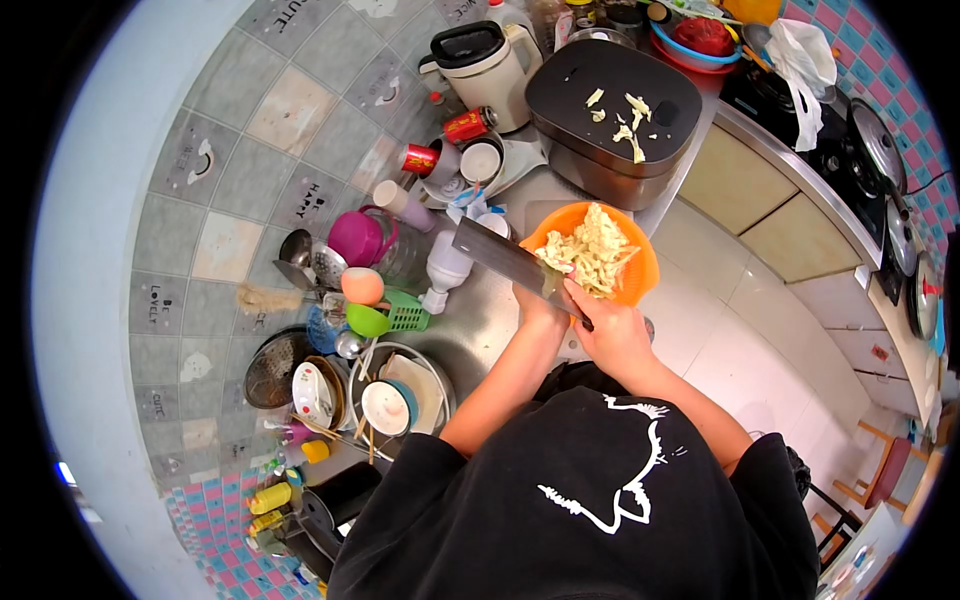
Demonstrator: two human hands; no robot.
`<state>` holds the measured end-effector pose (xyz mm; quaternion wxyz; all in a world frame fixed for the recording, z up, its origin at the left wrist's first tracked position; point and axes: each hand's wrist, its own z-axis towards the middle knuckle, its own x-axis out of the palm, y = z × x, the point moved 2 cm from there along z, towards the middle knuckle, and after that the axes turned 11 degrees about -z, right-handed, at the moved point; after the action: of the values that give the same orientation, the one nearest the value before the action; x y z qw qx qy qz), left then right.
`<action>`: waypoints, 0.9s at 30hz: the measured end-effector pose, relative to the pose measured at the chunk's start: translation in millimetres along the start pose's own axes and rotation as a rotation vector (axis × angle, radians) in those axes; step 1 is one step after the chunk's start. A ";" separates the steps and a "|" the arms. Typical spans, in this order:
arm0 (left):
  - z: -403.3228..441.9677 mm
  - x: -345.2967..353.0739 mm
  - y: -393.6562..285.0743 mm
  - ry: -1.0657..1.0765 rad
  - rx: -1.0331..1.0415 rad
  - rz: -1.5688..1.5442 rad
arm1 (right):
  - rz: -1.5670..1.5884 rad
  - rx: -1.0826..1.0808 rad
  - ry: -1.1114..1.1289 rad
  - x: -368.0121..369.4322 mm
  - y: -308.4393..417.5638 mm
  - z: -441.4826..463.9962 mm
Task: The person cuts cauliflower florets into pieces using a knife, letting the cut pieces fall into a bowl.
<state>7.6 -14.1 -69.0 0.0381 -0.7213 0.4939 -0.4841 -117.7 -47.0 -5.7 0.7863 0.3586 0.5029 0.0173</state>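
Observation:
A wide cleaver (505, 262) is held over the left edge of an orange bowl (645, 262). The bowl is filled with pale yellow shredded pieces (595, 248). My right hand (610, 325) is wrapped round the cleaver's handle. Close beside it, my left hand (541, 304) is under the blade, its fingers mostly hidden by the cleaver. Behind the bowl stands a dark-topped metal box (610, 95), with a few pale scraps (632, 130) lying on its top.
At the left are a steel basin (440, 385) with bowls, a green basket (408, 312), a magenta pitcher (357, 238) and ladles on the wall. A white soymilk maker (485, 80) stands behind. The stove (835, 150) with pan lids is at the right.

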 end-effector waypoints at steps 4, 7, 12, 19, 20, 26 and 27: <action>0.9 -3.4 0.6 0.004 0.035 -0.005 | 0.015 0.025 -0.008 1.9 -5.5 -0.6; -2.6 -1.0 -1.6 -0.066 0.090 0.130 | 0.016 0.064 -0.002 6.1 -11.7 -1.9; -10.5 8.6 -6.0 -0.058 0.161 0.322 | 0.052 0.129 0.015 6.0 -15.8 -1.1; -13.5 12.7 -10.7 -0.028 0.039 0.384 | 0.009 0.121 -0.058 12.7 -24.1 -1.7; -7.3 6.4 -9.1 -0.002 0.007 0.432 | 0.009 0.119 -0.056 13.1 -24.9 -1.4; 3.3 -2.2 -13.0 0.062 -0.105 0.437 | 0.065 0.171 -0.018 14.3 -28.0 0.8; 1.6 -0.7 -15.0 0.080 -0.126 0.392 | 0.085 0.174 -0.057 14.9 -29.0 1.3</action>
<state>19.0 -6.6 -62.3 0.0670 -0.5925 0.6553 -0.4637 -119.0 -63.5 -33.8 0.7646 0.4469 0.4644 -0.0034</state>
